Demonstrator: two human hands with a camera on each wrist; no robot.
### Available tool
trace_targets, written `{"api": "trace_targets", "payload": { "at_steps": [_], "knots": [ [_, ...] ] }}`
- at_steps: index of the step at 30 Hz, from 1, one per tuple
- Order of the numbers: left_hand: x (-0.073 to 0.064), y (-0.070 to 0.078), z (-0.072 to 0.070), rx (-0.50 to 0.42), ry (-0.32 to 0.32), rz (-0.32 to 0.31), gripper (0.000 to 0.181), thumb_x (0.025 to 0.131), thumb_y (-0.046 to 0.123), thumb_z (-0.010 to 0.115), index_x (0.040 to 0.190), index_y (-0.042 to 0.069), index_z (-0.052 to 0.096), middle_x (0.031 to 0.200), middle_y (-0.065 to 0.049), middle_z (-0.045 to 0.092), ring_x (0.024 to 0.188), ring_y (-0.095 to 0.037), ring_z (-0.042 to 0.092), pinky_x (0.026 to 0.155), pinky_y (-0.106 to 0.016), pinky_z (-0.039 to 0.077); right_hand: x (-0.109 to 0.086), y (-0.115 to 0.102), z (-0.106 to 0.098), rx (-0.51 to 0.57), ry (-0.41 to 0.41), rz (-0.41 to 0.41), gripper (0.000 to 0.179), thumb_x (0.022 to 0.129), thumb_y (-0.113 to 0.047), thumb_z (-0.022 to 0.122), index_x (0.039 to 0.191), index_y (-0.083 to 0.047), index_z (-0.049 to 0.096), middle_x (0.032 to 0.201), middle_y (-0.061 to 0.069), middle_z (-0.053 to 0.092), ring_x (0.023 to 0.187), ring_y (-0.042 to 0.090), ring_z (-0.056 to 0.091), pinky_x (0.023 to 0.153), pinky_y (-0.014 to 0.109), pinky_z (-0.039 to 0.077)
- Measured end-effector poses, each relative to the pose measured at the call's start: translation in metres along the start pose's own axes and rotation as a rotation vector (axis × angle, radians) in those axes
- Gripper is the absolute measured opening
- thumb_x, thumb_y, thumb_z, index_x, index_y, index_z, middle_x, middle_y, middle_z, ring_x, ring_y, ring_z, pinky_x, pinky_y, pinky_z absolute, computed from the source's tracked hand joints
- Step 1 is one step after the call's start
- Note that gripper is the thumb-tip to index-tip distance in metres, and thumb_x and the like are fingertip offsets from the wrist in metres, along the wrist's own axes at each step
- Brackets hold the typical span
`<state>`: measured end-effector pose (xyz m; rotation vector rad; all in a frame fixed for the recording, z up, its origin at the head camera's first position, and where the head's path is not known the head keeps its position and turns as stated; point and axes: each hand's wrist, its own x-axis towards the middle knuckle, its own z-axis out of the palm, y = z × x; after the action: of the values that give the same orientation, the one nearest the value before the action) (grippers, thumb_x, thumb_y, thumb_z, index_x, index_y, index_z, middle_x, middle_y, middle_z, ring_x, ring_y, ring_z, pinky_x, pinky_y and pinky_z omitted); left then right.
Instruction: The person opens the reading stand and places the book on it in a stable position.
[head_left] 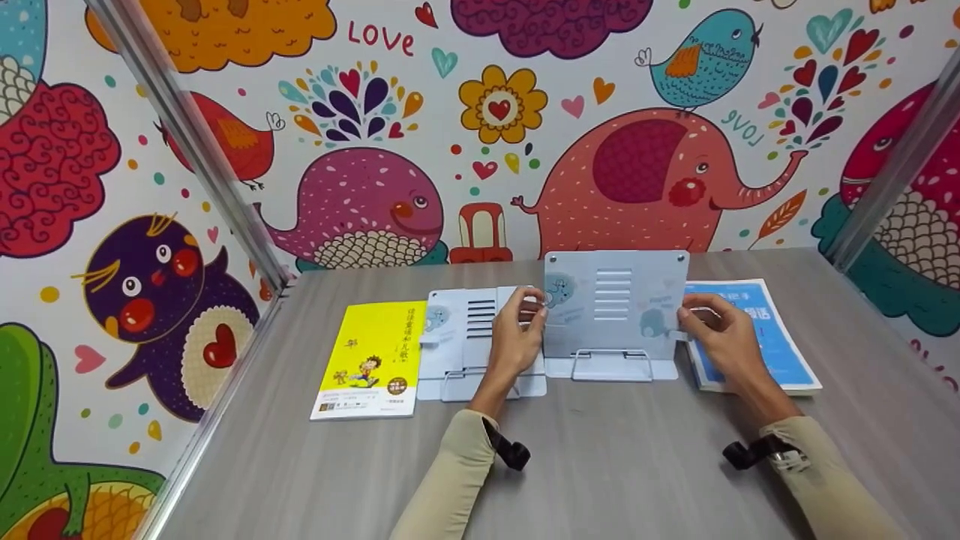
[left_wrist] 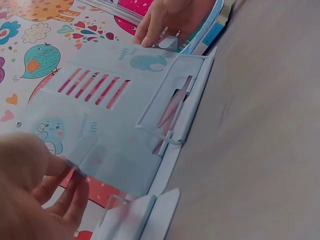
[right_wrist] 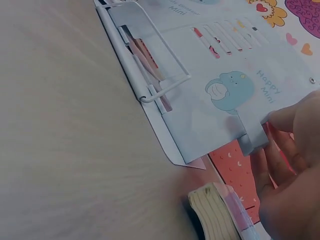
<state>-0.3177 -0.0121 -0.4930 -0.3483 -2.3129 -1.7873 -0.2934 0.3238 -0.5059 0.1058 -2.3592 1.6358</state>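
My left hand (head_left: 517,334) has its fingers bent at the left edge of the upright book stand (head_left: 611,334), pinching there; my right hand (head_left: 724,334) pinches the side tab (right_wrist: 253,137) at the opposite edge, thumb against fingers. Part of the left grip is hidden: the left wrist view cuts that hand off at the frame edge, and its thumb is hard to make out. Small print on the panel is faint from above; "Happy Mini" reads clearly only in the right wrist view, which crops the panel's top. The stand is between my two hands, tilted up on its base, wire bracket (head_left: 613,351) at the front. Second stand (head_left: 454,356) just left of it, partly covered by my left hand and wrist. Yellow book (head_left: 375,352) flat beside that one; blue book (head_left: 780,337) to the right, its near-left part behind my right hand, title partly blocked. All on a grey, wood-grained surface (head_left: 592,465). Behind: wall (head_left: 487,176) printed with whale, elephant, birds and hearts, metal posts (head_left: 191,135) at the corners.
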Motion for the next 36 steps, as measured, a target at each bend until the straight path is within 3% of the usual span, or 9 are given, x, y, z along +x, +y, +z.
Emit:
{"api": "trace_targets", "payload": {
  "at_steps": [12,21,25,29,33,36],
  "knots": [
    [-0.001,-0.002,0.002,-0.013,-0.012,0.058,0.025,0.109,0.005,0.062,0.126,0.023,0.064,0.125,-0.004,0.072,0.116,-0.021,0.07,0.099,-0.046,0.062,-0.013,0.0,-0.007,-0.08,-0.018,-0.152,0.032,0.107,-0.019,0.07,0.135,-0.006,0.062,0.125,0.01,0.074,0.109,0.001,0.071,0.101,0.007,0.049],
    [-0.002,-0.007,0.002,-0.018,-0.006,0.115,0.025,0.107,0.002,0.063,0.121,0.023,0.064,0.121,-0.003,0.072,0.116,-0.02,0.071,0.1,-0.041,0.063,-0.022,0.001,-0.011,-0.103,-0.035,-0.207,0.028,0.102,-0.009,0.075,0.13,-0.007,0.07,0.123,0.003,0.078,0.107,-0.001,0.073,0.1,0.008,0.051],
    [-0.004,-0.007,0.003,0.032,0.009,0.093,0.02,0.107,0.004,0.066,0.119,0.019,0.065,0.118,-0.003,0.071,0.116,-0.018,0.071,0.098,-0.037,0.063,-0.022,0.001,-0.013,-0.107,-0.037,-0.211,0.026,0.102,-0.008,0.075,0.127,-0.006,0.072,0.122,-0.005,0.075,0.109,-0.002,0.071,0.099,0.008,0.051],
    [-0.007,-0.007,0.004,0.112,0.029,0.009,0.007,0.106,0.011,0.07,0.112,0.014,0.068,0.109,-0.004,0.074,0.102,-0.015,0.074,0.087,-0.029,0.064,-0.022,0.001,-0.016,-0.114,-0.071,-0.193,0.026,0.103,-0.01,0.074,0.129,-0.007,0.071,0.125,-0.01,0.073,0.112,-0.001,0.07,0.098,0.009,0.052],
    [-0.009,-0.006,0.004,0.074,0.031,-0.084,0.01,0.106,0.019,0.072,0.11,0.01,0.071,0.098,-0.007,0.079,0.083,-0.014,0.079,0.073,-0.026,0.062,-0.022,0.002,-0.024,-0.103,-0.144,-0.157,0.028,0.104,-0.015,0.073,0.131,-0.007,0.071,0.125,-0.009,0.077,0.11,0.001,0.072,0.096,0.012,0.055],
    [-0.008,-0.006,0.003,0.032,0.028,-0.093,0.013,0.105,0.016,0.072,0.114,0.007,0.074,0.102,-0.009,0.081,0.089,-0.015,0.08,0.078,-0.026,0.064,-0.022,0.001,-0.029,-0.084,-0.232,-0.137,0.027,0.104,-0.016,0.073,0.13,-0.007,0.073,0.129,-0.007,0.076,0.112,0.005,0.072,0.097,0.016,0.056]
  ]
}}
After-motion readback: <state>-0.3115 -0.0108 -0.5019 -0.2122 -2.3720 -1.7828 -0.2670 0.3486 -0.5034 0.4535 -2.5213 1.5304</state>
